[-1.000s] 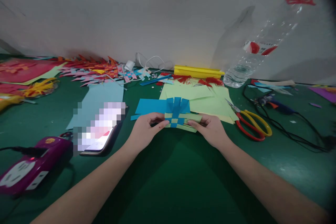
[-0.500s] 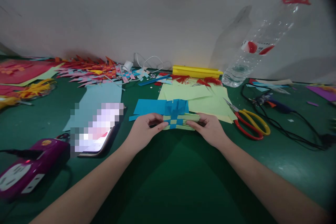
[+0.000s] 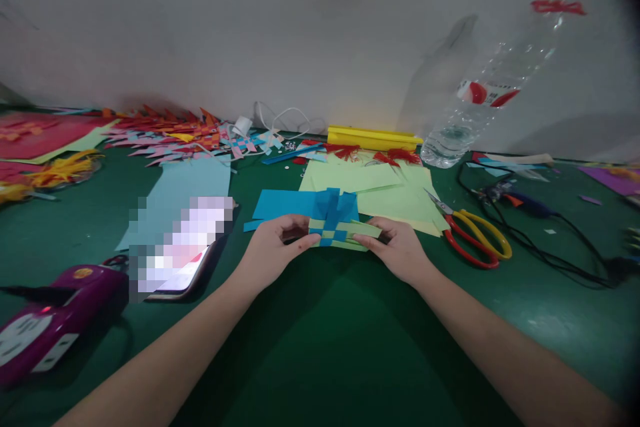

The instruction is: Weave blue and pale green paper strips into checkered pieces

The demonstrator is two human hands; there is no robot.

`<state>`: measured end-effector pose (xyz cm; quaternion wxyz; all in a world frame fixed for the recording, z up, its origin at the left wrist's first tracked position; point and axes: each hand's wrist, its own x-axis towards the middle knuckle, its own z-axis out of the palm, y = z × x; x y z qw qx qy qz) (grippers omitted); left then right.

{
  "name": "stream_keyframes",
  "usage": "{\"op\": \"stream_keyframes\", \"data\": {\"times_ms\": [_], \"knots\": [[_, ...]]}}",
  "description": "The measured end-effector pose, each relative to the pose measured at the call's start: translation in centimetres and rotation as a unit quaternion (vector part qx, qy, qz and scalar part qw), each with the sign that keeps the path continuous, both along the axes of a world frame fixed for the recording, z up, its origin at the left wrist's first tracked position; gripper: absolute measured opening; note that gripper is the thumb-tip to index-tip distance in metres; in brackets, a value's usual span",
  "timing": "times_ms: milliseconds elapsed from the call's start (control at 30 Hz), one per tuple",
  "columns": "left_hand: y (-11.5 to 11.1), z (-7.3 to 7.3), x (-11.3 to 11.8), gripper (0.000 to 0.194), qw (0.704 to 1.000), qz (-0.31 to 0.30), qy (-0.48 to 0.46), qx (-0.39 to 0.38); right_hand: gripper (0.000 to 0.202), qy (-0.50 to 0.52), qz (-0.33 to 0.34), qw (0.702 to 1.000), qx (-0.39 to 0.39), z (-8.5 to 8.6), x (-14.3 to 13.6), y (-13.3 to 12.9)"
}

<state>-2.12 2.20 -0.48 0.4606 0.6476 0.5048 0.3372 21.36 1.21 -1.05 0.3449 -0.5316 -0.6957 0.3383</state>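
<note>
Our left hand (image 3: 275, 245) and right hand (image 3: 403, 250) pinch a checkered blue-and-green paper-strip weave (image 3: 329, 234). We seem mid-interlacing; the next move calls for a steady hold.

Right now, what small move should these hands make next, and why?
Probably the right hand should draw the green strips together, since their ends splay apart on its side, while the left hand holds the other edge of the blue-and-green weave.

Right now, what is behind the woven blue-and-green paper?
Behind the woven paper are a blue sheet and, farther back, pale green sheets. It and its blue strips cover the stretch directly behind them, so what is there cannot be seen.
</note>
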Motion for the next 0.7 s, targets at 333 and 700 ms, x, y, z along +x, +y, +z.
{"op": "stream_keyframes", "data": {"times_ms": [333, 700], "knots": [[-0.17, 0.07, 0.05, 0.030, 0.998, -0.065, 0.003, -0.009, 0.031, 0.007, 0.033, 0.999, -0.015, 0.18, -0.18, -0.15], [-0.04, -0.12, 0.02, 0.029, 0.998, -0.045, 0.047, 0.026, 0.027, 0.001, 0.022, 1.000, -0.020, 0.31, -0.22, -0.33]]}}
